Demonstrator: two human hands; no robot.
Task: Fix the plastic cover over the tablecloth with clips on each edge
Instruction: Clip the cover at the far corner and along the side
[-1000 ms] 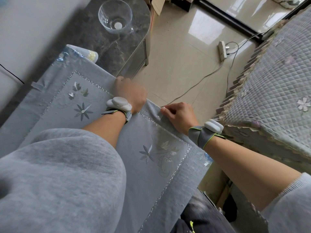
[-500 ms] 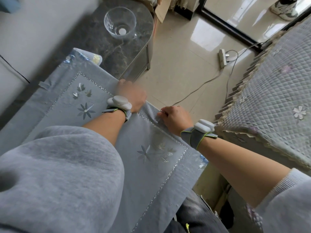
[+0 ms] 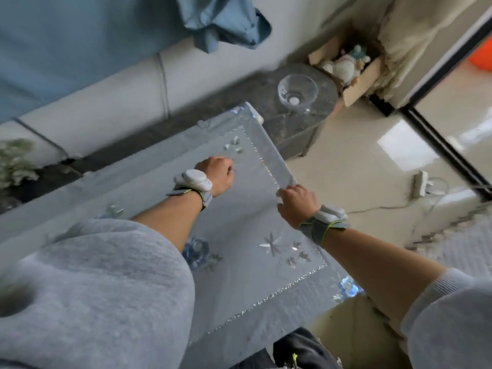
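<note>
A grey-blue tablecloth (image 3: 239,219) with embroidered flowers and a sequin border lies on the table, under a clear plastic cover whose shiny edge (image 3: 277,161) runs along the right side. My left hand (image 3: 219,174) rests as a closed fist on the cover, inward from that edge. My right hand (image 3: 295,201) pinches the cover and cloth at the right edge, fingertips curled over it. A translucent blue clip (image 3: 348,287) sits at the near right corner. Another blue clip-like piece (image 3: 197,250) lies on the table by my left sleeve. Whether my right fingers hold a clip is hidden.
A glass bowl (image 3: 298,93) stands on a dark marble side table (image 3: 298,126) beyond the far corner. A white sofa (image 3: 106,102) runs along the left. A power strip (image 3: 420,183) and cable lie on the tiled floor. A quilted cover (image 3: 452,251) is at right.
My left hand left the right edge and moved inward onto the tabletop. My right hand stayed pinching the edge. The view swung up, showing the sofa and wall.
</note>
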